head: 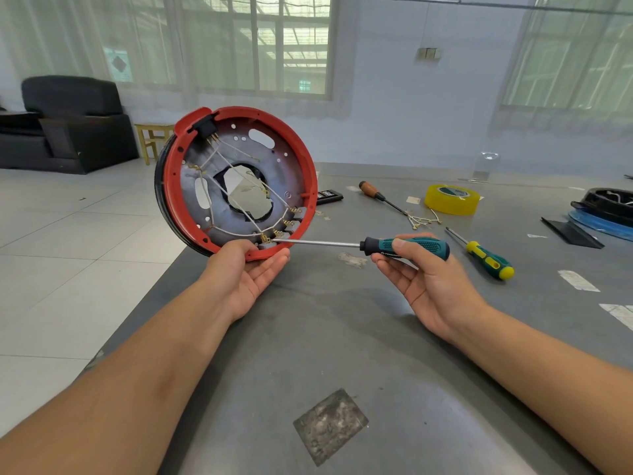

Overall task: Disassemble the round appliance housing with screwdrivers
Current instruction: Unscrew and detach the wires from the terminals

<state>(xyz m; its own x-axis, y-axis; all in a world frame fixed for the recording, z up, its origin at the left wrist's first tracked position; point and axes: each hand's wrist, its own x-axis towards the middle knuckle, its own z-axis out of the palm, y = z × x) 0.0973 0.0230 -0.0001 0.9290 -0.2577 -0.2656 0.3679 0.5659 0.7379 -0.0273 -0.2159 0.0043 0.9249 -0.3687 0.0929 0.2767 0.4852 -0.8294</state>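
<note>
Housing (pixel 239 113) glossy red plastic; table (pixel 342 337) dull scuffed grey metal.

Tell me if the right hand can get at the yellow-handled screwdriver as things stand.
Probably not right away: the right hand is gripping the teal screwdriver. The yellow-handled screwdriver lies close beside it on the table with nothing between.
</note>
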